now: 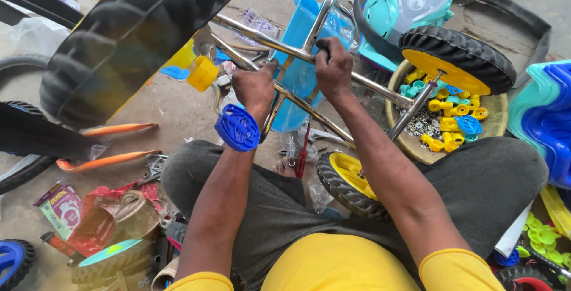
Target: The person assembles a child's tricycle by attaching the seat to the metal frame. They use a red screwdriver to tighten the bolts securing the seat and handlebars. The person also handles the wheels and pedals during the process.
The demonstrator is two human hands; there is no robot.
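Note:
A chrome tricycle frame [369, 84] lies across my lap, with a large black front tyre [125, 35] at the upper left and two small black wheels with yellow hubs [458, 59] [348, 182]. My left hand [254, 86] is closed around a lower chrome tube near a blue pedal [238, 127] and a yellow pedal [202, 73]. My right hand [334, 68] grips a small dark tool or part against the upper tube. A light blue plastic panel [303, 59] sits under the frame.
A round basket [404, 133] of yellow and blue plastic parts and washers stands at the right. A red-handled screwdriver [303, 154] lies between my knees. Blue moulded seats [547, 118] stack at the far right; orange strips [107, 160], a small box [59, 207] and tape rolls clutter the left floor.

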